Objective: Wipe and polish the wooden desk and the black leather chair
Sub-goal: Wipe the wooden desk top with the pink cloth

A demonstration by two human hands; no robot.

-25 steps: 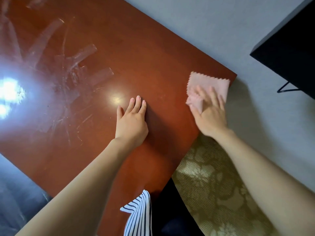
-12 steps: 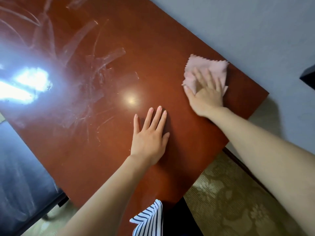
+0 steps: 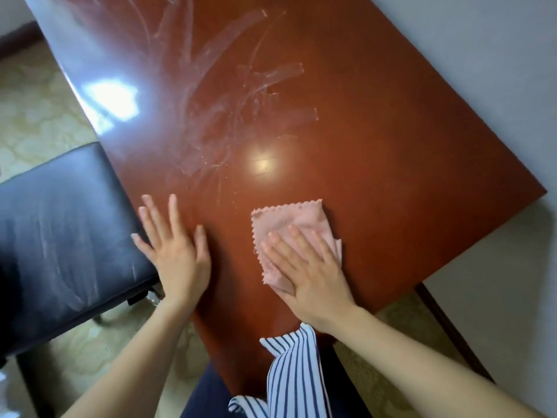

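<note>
The reddish-brown wooden desk (image 3: 376,140) fills the middle of the view, glossy, with whitish smears and tape-like streaks across its far half. A folded pink cloth (image 3: 289,218) with zigzag edges lies near the desk's near edge. My right hand (image 3: 307,273) presses flat on the cloth, fingers straight. My left hand (image 3: 174,251) rests flat on the desk's left edge, fingers spread. The black leather chair (image 3: 60,236) stands at the left, its seat touching the desk edge and marked with pale streaks.
A grey-white wall (image 3: 482,70) runs along the desk's right side. Patterned beige floor (image 3: 36,110) shows at the left and below. A striped blue-and-white shirt hem (image 3: 292,372) hangs at the bottom centre. A dark desk leg (image 3: 446,321) descends at the right.
My right hand has dragged the pink cloth from the far right corner back toward the near edge. My left hand has shifted to the desk's left edge. The chair has come into view.
</note>
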